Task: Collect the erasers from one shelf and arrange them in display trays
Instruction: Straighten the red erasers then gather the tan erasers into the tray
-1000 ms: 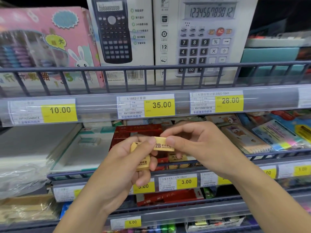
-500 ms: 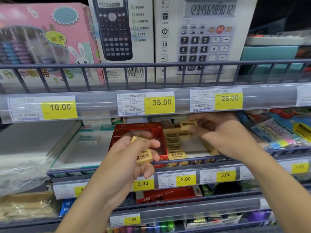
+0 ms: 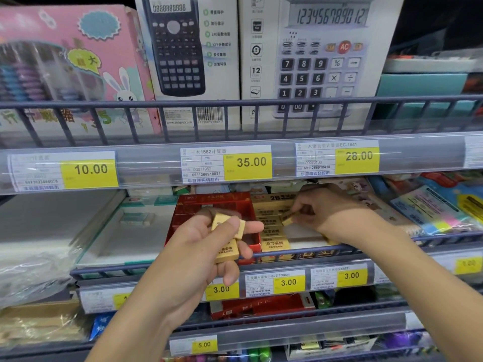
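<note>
My left hand (image 3: 206, 246) grips a small stack of tan erasers (image 3: 228, 240) in front of the middle shelf. Behind it stands a red display tray (image 3: 211, 205). Right of that is a tan display tray (image 3: 274, 202) holding a column of tan erasers (image 3: 274, 242). My right hand (image 3: 324, 212) reaches into this tan tray and pinches one tan eraser (image 3: 287, 220) between thumb and fingertips, low over the tray's row.
A white tray (image 3: 109, 239) with a single pale eraser sits left of the red one. Sticky-note packs (image 3: 439, 210) lie at the right. A grey wire rail (image 3: 287, 254) fronts the shelf; calculator boxes (image 3: 188, 58) stand on the shelf above.
My right hand took an eraser from the stack in my left hand, carried it back into the tan tray and lowered it toward the row. My left hand stayed roughly in place.
</note>
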`<state>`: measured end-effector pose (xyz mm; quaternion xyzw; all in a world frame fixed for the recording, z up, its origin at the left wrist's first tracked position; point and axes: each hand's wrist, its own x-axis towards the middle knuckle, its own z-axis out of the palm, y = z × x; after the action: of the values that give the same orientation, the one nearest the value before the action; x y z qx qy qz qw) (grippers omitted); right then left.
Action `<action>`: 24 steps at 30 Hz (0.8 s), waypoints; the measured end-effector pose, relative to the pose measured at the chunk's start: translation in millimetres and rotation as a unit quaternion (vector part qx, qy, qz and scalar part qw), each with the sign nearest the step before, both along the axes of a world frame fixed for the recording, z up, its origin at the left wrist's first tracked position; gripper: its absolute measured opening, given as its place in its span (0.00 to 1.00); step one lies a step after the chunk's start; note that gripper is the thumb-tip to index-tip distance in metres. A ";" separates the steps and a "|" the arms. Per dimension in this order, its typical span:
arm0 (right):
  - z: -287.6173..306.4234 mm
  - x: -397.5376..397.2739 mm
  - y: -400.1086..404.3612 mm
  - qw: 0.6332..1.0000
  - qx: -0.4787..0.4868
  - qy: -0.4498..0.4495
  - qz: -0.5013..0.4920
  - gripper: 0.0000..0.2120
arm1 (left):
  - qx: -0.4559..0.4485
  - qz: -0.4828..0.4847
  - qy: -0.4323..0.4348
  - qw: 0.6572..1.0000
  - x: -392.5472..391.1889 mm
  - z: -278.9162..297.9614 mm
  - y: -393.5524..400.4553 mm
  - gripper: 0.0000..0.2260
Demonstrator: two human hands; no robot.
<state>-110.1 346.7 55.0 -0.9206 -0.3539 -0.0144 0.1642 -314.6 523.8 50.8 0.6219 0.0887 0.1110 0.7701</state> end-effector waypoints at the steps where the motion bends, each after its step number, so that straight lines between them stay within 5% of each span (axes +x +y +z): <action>1: 0.9 0.6 1.1 1.000 -0.015 -0.005 0.000 0.05 | 0.001 0.003 0.000 1.000 0.3 -1.3 0.8 0.15; 9: 4.5 -0.6 8.7 0.995 -0.089 -0.038 0.031 0.02 | 0.009 -0.004 -0.002 1.000 -1.5 -0.3 2.0 0.13; 19: 5.9 -5.8 2.7 0.984 -0.125 -0.075 0.103 0.11 | 0.016 0.005 -0.017 1.000 0.7 -2.6 3.1 0.12; 24: 5.1 -33.1 -7.7 0.990 0.078 -0.056 0.100 0.10 | 0.008 0.030 -0.024 0.999 2.9 -4.8 2.0 0.12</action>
<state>-143.2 339.1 60.2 -0.8629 -0.4504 -0.0771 0.2159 -311.7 525.8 46.0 0.6222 0.0882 0.1498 0.7633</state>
